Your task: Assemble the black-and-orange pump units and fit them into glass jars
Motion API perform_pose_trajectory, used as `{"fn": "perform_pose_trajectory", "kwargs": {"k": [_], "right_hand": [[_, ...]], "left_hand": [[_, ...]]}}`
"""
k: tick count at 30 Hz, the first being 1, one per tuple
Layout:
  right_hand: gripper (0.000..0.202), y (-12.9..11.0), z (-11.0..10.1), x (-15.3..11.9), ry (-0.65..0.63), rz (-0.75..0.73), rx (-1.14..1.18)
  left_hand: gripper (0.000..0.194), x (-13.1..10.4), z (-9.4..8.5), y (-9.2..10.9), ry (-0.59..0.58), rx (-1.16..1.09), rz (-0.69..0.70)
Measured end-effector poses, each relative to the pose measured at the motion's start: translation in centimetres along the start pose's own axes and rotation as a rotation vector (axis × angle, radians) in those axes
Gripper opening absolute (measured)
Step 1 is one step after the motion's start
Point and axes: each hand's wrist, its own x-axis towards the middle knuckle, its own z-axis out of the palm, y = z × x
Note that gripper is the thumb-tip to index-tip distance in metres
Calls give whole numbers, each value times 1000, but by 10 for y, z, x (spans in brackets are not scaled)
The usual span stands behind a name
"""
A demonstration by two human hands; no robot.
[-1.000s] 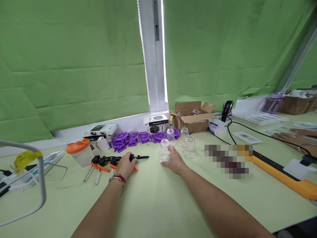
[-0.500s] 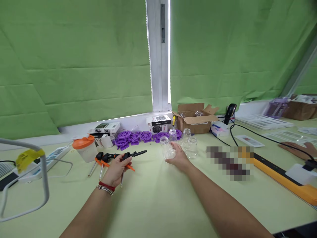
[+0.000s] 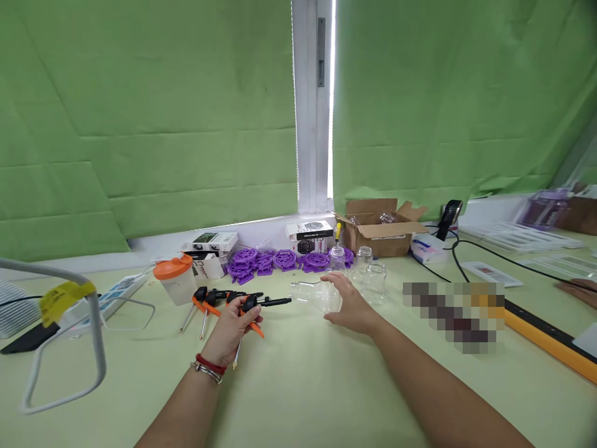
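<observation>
My left hand (image 3: 229, 333) is closed around a spray head (image 3: 252, 303) with a black body, a long black nozzle, an orange trigger and a thin tube hanging below. Facing it, my right hand (image 3: 351, 305) grips a clear bottle (image 3: 310, 295) by its wide base. The bottle lies on its side, neck towards the nozzle tip, with a small gap or near contact that I cannot tell apart. More black-and-orange spray heads (image 3: 201, 295) rest on the table left of my left hand. Behind my right hand stand several clear bottles (image 3: 375, 277).
An orange-lidded cup (image 3: 175, 280), purple plastic parts (image 3: 285, 259), small white boxes (image 3: 310, 230) and an open cardboard box (image 3: 382, 239) line the back. A grey wire frame (image 3: 99, 336) stands left. At right are a yellow-black bar (image 3: 541, 336), cables and another person's hand (image 3: 578, 291).
My right hand has tipped the bottle from upright onto its side, its neck now pointing left. My left hand still holds the spray head. The view has shifted slightly left.
</observation>
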Motion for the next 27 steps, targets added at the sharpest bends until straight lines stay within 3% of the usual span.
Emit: {"fn": "perform_pose_trajectory", "kwargs": {"k": [9, 20, 27], "right_hand": [[70, -4, -15, -2, -79, 16, 48], [74, -18, -4, -8, -180, -15, 124], [75, -18, 4, -10, -175, -25, 141]], "left_hand": [[44, 2, -4, -1, 4, 32, 15], [43, -10, 15, -3, -120, 44, 21], [41, -9, 18, -9, -187, 92, 55]]}}
